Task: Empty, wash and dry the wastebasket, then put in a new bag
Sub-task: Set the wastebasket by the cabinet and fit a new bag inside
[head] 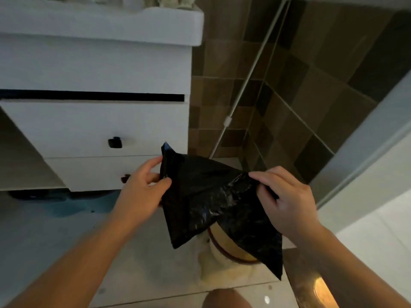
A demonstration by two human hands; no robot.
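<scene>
Hands: left hand (142, 185) and right hand (287, 201) pinch the folded black bag (213, 196).
Wastebasket (224, 241): below, unlined.
Stage: late; bag unopened, fitting remains.

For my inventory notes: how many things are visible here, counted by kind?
Hands: 2, left hand and right hand
Black bag: 1
Wastebasket: 1
Drawer knobs: 2, upper knob and lower knob
Mop handle: 1
Total: 7

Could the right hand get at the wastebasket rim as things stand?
Probably not directly. The right hand pinches the black bag, as does the left hand, and the bag hangs spread over the wastebasket, covering most of its rim. It would have to let go or lower the bag first.
</scene>
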